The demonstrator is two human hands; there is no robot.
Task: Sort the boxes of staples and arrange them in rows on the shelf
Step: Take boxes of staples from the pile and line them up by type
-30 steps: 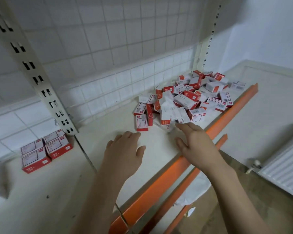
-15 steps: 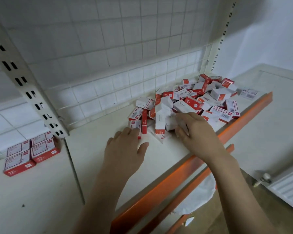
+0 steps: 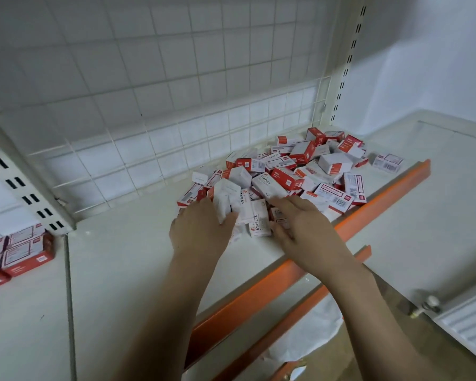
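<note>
Red-and-white staple boxes (image 3: 291, 171) lie in a loose heap right of frame centre, on the white shelf (image 3: 127, 265) behind its orange front rail (image 3: 259, 295). Left hand (image 3: 201, 232) and right hand (image 3: 302, 229) rest on the heap's near edge, fingers curled around white boxes (image 3: 249, 213) (printed STAPLES) between them. Stacked boxes (image 3: 17, 254) sit at lower left, past the slotted upright (image 3: 25, 188).
</note>
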